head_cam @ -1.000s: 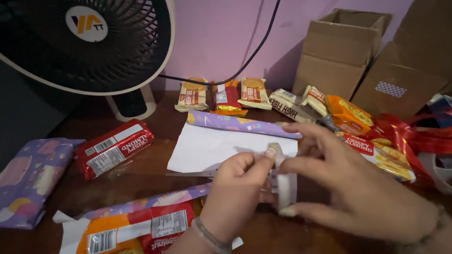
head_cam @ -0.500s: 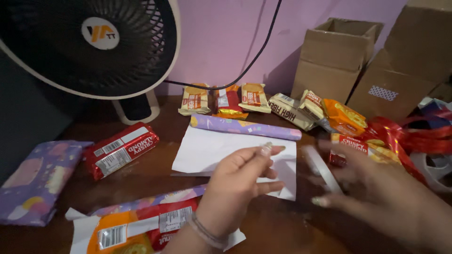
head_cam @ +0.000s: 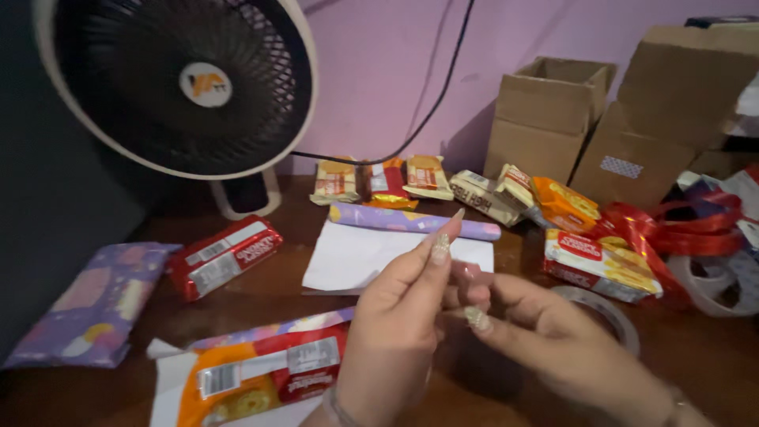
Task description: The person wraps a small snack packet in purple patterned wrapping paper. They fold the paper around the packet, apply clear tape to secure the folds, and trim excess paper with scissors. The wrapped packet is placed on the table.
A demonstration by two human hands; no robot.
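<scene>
On the counter, by size:
Fan: black fan stands at the back left.
Wrapped parcel: purple parcel lies finished at far left.
Paper sheet: white sheet lies flat, its purple roll along the far edge, nothing on it yet.
Biscuit packs: red pack bare; orange pack on paper, seemingly half wrapped.
Tape roll: clear roll lies beside the right hand.
Left hand: fingers pinched together, likely on tape; cannot tell.
Right hand: fingertips meeting the left's, nothing visible held.

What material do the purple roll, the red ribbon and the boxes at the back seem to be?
Purple roll: likely printed wrapping paper, matte, its underside white. Red ribbon: probably glossy plastic, with bright highlights. Boxes: brown corrugated cardboard, dull, flaps open.
</scene>
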